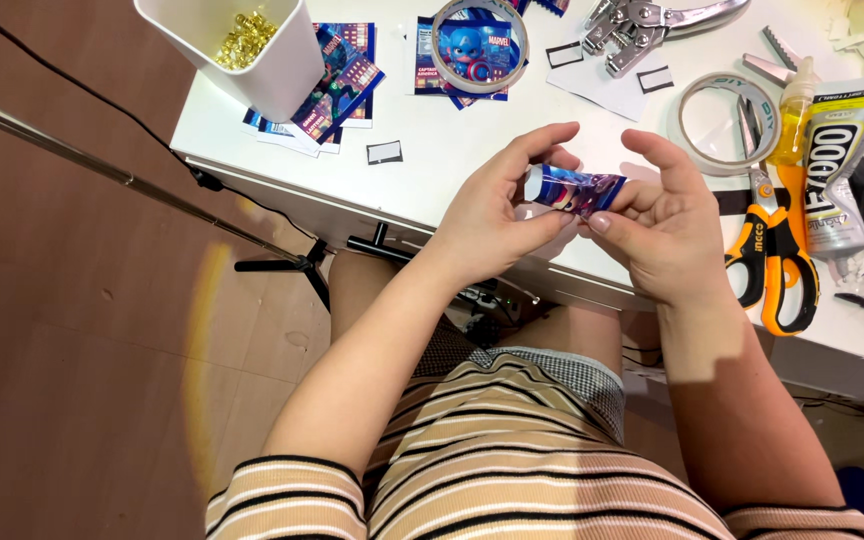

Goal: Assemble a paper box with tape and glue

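Note:
Both my hands hold a small blue and purple printed card (574,190), curled into a roll, over the near edge of the white table (452,140). My left hand (497,215) grips its left end between thumb and fingers. My right hand (657,225) pinches its right end, fingers curved over the top. The card's middle shows between the two hands.
A white bin (277,55) with gold pieces stands at the table's far left, more printed cards (337,85) beside it. Two tape rolls (479,45) (722,125), a metal punch (642,25), orange scissors (777,250) and a glue tube (837,165) lie to the right. A dark tripod leg (272,262) crosses the floor at left.

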